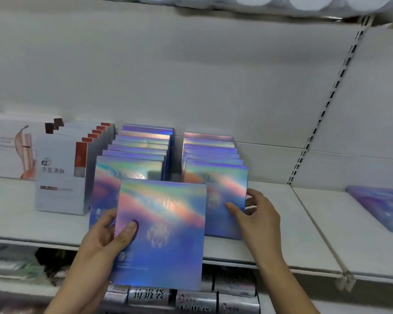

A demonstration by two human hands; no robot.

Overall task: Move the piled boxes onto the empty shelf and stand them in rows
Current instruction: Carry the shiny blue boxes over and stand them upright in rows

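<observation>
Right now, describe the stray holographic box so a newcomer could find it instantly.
Start at the white shelf, then cross the slotted upright to its right-hand bay. The holographic box there lies flat and apart; the rows to its left stand upright.

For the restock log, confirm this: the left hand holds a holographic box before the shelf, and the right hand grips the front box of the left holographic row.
Wrong row: in the head view the right hand grips the front box of the right holographic row. The left hand does hold a holographic box before the shelf.
</observation>
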